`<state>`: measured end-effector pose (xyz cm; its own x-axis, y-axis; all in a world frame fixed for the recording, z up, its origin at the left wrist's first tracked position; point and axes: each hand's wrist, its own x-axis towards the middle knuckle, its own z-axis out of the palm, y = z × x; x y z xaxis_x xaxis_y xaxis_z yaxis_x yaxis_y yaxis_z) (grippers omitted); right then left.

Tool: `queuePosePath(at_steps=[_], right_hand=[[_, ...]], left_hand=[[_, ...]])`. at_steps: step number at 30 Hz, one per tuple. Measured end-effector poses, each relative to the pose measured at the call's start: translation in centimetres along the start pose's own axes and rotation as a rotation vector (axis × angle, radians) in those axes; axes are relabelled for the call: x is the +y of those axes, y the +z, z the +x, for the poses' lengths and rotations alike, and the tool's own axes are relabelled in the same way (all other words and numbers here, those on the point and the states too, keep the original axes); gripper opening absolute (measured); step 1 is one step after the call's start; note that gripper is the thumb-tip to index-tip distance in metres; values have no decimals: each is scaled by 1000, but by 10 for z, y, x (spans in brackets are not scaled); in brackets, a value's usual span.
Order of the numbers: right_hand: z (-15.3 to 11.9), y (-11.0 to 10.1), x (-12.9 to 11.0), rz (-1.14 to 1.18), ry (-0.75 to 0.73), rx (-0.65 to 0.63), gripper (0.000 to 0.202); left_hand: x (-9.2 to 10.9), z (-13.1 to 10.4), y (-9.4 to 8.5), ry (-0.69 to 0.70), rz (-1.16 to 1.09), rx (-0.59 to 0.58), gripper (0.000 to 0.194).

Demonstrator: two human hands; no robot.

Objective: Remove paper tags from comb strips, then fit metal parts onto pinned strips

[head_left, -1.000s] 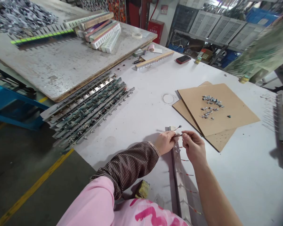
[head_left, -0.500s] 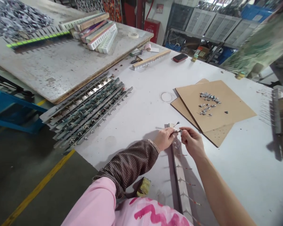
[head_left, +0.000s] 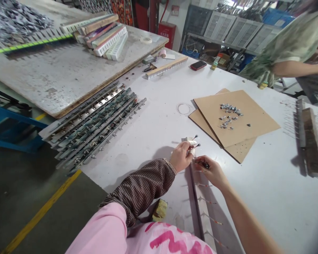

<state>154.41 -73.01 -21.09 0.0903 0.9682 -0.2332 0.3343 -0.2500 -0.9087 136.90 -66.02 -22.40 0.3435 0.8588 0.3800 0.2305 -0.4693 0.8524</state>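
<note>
A long narrow bar lies on the table in front of me, with thin orange-tipped wires sticking out along its side. My left hand is closed around the bar's far part, with white covers on its fingertips. Just beyond those fingers, two thin stems with dark heads project from the bar. Close by on the right, my right hand is curled against the bar with small dark pieces in its fingers. What its fingertips touch is partly hidden.
Brown boards bear a scatter of small grey pieces. Stacked metal strips lie to the left. A yellow block sits near my body. A phone lies farther back; a co-worker's arm shows at right.
My right hand has moved nearer to me along the bar, away from the bar's end. A second dark-headed stem now shows uncovered. The co-worker's arm has come into view.
</note>
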Motion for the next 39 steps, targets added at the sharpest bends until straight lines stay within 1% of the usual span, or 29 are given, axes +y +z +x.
queuePosePath(at_steps=[1,3,7,9,12,16,18,22,26,28,32,34,39], right_hand=[[0,0,0,10,2,-1,32],[-2,-3,0,92,42,-12,30],[-8,-10,-4,444,159,2,31],[-8,-12,-9,593,175,22,32],[-5,-14,-18,667,145,44,29],[2,-17,-29,596,89,87,28],[4,-21,-31,547,78,81,27],[4,-31,-32,382,58,21,22],[5,-38,-35,226,-36,-71,17],[6,-39,-38,176,-63,-84,19],[7,-40,-44,22,-25,-32,26],[6,-40,-47,-73,-30,-13,27],[1,-41,-54,-226,-159,22,24]], left_hand=[[2,-3,-1,19,-11,2,26],[4,-9,-2,55,-39,-30,28],[4,-17,2,100,-27,-143,33],[2,-18,5,112,8,-174,28],[-1,-17,8,102,28,-187,20],[-4,-18,10,99,34,-184,18],[-6,-18,11,93,46,-181,16],[-9,-19,14,75,63,-193,13],[-10,-19,14,85,85,-196,13],[-10,-19,13,99,84,-198,13],[-8,-18,11,89,98,-215,12],[-7,-18,10,78,95,-221,13],[-9,-18,11,95,24,-204,17]])
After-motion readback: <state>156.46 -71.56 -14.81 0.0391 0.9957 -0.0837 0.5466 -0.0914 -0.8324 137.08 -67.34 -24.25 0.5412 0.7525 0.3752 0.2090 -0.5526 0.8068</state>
